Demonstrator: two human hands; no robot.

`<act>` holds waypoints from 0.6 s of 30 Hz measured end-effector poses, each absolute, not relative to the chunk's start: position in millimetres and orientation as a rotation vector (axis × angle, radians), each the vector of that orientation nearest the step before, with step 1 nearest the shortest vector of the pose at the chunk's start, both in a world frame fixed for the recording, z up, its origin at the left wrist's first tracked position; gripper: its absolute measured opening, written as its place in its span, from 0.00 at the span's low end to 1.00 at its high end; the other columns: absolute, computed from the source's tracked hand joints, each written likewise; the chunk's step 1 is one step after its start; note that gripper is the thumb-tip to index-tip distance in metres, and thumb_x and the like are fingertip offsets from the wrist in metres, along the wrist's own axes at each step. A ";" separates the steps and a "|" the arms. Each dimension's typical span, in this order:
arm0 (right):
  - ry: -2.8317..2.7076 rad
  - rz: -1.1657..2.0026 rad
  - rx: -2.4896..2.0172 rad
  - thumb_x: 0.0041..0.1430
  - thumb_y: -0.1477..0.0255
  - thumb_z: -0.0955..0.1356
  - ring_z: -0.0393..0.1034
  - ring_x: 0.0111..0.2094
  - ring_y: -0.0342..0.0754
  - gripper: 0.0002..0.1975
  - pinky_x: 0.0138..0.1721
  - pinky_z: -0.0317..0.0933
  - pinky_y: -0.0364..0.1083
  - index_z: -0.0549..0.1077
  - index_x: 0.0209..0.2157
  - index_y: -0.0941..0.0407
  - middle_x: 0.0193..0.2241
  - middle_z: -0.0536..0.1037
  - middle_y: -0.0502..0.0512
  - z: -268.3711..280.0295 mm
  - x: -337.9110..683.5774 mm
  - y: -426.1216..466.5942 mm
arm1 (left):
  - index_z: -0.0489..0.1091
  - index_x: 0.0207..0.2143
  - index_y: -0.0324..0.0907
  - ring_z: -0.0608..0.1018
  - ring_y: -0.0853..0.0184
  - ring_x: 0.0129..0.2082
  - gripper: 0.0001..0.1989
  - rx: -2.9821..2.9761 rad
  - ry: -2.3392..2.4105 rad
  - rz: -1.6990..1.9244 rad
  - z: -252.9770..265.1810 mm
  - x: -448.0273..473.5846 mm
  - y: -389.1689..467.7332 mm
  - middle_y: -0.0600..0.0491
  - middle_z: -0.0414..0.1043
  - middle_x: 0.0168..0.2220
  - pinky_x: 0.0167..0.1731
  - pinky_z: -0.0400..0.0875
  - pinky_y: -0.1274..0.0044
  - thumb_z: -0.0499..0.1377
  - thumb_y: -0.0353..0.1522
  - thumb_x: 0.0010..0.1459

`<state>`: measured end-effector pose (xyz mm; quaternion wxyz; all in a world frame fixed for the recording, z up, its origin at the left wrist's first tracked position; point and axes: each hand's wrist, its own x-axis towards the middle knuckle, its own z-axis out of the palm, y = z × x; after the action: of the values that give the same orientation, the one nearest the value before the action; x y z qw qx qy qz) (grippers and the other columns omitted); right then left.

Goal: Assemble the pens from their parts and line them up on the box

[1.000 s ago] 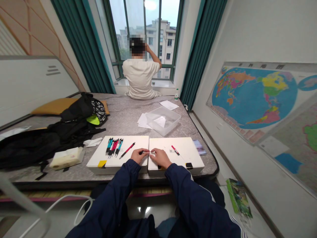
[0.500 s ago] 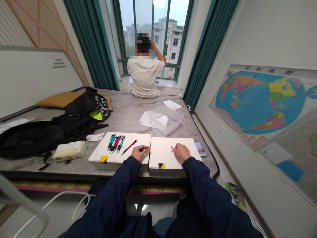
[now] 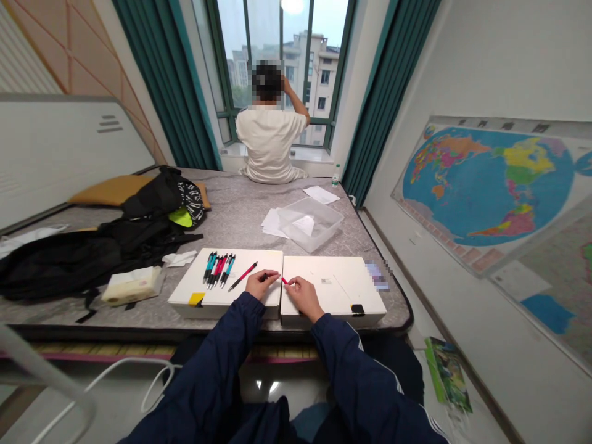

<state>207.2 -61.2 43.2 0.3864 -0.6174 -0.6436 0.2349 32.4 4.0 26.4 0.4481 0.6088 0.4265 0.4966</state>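
Observation:
My left hand (image 3: 261,285) rests over the right side of the left white box (image 3: 245,262), fingers pinched on a small black pen part (image 3: 264,278), mostly hidden, with a thin pale end sticking out to the right. My right hand (image 3: 303,296), above the left side of the right white box (image 3: 342,280), pinches a short red pen barrel (image 3: 283,280). The two pieces point at each other, close together above the gap between the boxes. Left of my left hand lies a red and black pen (image 3: 243,276). Several blue and red pens (image 3: 219,270) lie grouped further left.
Beyond the boxes stand a clear plastic tub (image 3: 311,225) and white papers (image 3: 321,195). On the left are a tissue pack (image 3: 132,285) and a black backpack (image 3: 92,250). A person in a white shirt (image 3: 271,142) sits by the window. A small bottle (image 3: 335,176) stands at the far right.
My right hand has moved left with the red pen barrel, from the middle of the right box to beside my left hand. My left hand stays nearly where it was.

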 end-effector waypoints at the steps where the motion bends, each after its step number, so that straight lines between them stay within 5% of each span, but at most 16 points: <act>1: -1.608 0.591 -1.561 0.58 0.63 0.67 0.60 0.21 0.42 0.11 0.24 0.47 0.40 0.75 0.34 0.56 0.17 0.64 0.44 40.2 206.2 -62.4 | 0.79 0.33 0.38 0.78 0.60 0.36 0.14 1.501 1.063 1.236 26.1 32.5 4.3 0.46 0.80 0.33 0.42 0.71 0.68 0.67 0.40 0.48; 18: -1.591 0.571 -1.534 0.58 0.62 0.67 0.57 0.20 0.41 0.12 0.24 0.47 0.40 0.76 0.33 0.56 0.16 0.63 0.44 37.6 206.1 -65.2 | 0.79 0.36 0.38 0.79 0.58 0.38 0.16 1.636 0.996 1.076 31.5 35.5 -3.6 0.45 0.80 0.36 0.45 0.70 0.67 0.66 0.40 0.49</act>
<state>206.1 -65.2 37.6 0.4164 -0.6111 -0.6336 0.2275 35.5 -3.6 31.5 0.4550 0.6630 0.4038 0.4363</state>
